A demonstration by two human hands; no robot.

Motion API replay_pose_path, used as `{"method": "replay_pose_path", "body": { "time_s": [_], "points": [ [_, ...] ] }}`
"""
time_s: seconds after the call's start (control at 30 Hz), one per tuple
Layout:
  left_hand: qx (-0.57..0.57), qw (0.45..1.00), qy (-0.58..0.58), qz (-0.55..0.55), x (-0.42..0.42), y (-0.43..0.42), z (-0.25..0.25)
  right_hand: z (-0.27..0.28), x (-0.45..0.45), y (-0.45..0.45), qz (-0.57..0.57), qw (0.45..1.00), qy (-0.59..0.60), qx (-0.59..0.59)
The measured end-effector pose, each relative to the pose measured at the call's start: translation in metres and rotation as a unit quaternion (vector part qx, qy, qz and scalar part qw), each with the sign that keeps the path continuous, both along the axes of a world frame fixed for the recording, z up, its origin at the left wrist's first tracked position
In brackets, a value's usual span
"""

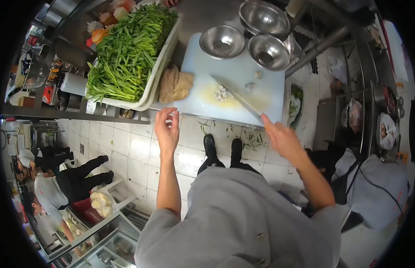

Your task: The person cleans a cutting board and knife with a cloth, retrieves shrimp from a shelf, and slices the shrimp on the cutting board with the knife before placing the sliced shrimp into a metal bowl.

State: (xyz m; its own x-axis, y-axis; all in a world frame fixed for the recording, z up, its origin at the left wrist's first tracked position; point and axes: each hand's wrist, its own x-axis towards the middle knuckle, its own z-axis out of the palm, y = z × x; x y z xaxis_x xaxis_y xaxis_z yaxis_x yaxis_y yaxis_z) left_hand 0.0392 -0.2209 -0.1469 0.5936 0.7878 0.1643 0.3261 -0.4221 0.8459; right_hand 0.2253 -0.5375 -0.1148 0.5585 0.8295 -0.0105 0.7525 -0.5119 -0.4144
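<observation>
My right hand (276, 136) is closed round the handle of a knife (243, 102), whose blade lies over the white cutting board (198, 76). Under and beside the blade is a small heap of chopped pale pieces (222, 94). My left hand (167, 127) is raised at the board's front left corner, fingers curled and partly apart; a small pale bit may be at its fingertips, too small to tell. A brown folded cloth (176, 85) lies close beyond it. Two small pale pieces (258, 74) sit toward the board's right side.
Steel bowls (222, 42) and a colander (264, 18) stand at the board's back. A white crate (160, 67) of leafy greens (131, 53) is at the left. Co-workers (51, 192) are at lower left; another person (379, 190) is at right. Leaf scraps lie on the floor.
</observation>
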Motion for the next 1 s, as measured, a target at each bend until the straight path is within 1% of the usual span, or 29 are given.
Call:
{"method": "replay_pose_path", "body": {
  "time_s": [0.13,0.23,0.33,0.37,0.43,0.47,0.57,0.67,0.73,0.77,0.8,0.87,0.9,0.93,0.97,1.0],
  "points": [
    [-0.008,1.0,0.009,0.012,-0.006,-0.004,0.004,0.039,-0.012,-0.003,-0.017,0.998,0.014,0.054],
    [-0.007,1.0,0.0,0.024,-0.007,-0.002,0.001,0.01,-0.024,-0.008,-0.003,0.994,0.002,0.108],
    [-0.01,1.0,-0.01,0.018,-0.006,-0.003,-0.003,-0.006,-0.016,-0.01,0.011,0.999,-0.01,-0.032],
    [-0.008,1.0,-0.009,0.023,-0.004,0.0,-0.001,-0.005,-0.001,-0.003,0.021,0.999,-0.015,-0.021],
    [-0.028,0.999,0.013,0.013,-0.017,-0.009,0.0,0.025,-0.002,-0.008,0.023,0.999,0.006,-0.022],
    [-0.031,0.999,0.003,0.013,-0.011,-0.006,-0.001,0.032,-0.004,-0.008,0.028,0.999,-0.017,-0.012],
    [-0.051,0.999,-0.007,0.017,-0.012,-0.008,-0.006,0.036,-0.015,-0.008,0.025,0.997,-0.006,0.067],
    [-0.071,0.997,0.005,0.006,-0.017,-0.009,-0.017,-0.017,-0.009,-0.02,0.053,0.998,-0.014,-0.032],
    [-0.068,0.998,0.001,-0.01,-0.008,-0.01,-0.021,0.0,0.01,-0.01,0.06,0.997,-0.018,-0.046],
    [-0.066,0.997,0.013,-0.04,-0.005,-0.014,-0.025,0.005,0.004,-0.012,0.055,0.997,-0.004,-0.057],
    [-0.072,0.994,0.031,-0.072,-0.003,-0.025,-0.028,0.009,-0.006,-0.021,0.044,0.997,0.051,-0.031],
    [-0.046,0.993,0.017,-0.109,0.034,-0.031,-0.027,0.013,0.01,-0.015,0.039,0.991,0.119,0.045],
    [-0.036,0.992,0.014,-0.121,0.044,-0.045,-0.024,0.014,0.006,-0.017,0.022,0.987,0.145,0.063],
    [0.059,0.994,-0.017,-0.089,0.06,-0.06,-0.016,0.012,0.004,-0.018,0.007,0.982,0.167,0.083],
    [0.154,0.985,-0.047,-0.057,0.074,-0.069,-0.008,0.011,0.003,-0.018,-0.008,0.976,0.189,0.105],
    [0.137,0.987,-0.036,-0.074,0.077,-0.07,-0.011,0.009,-0.003,-0.021,-0.024,0.974,0.2,0.103]
  ]
}}
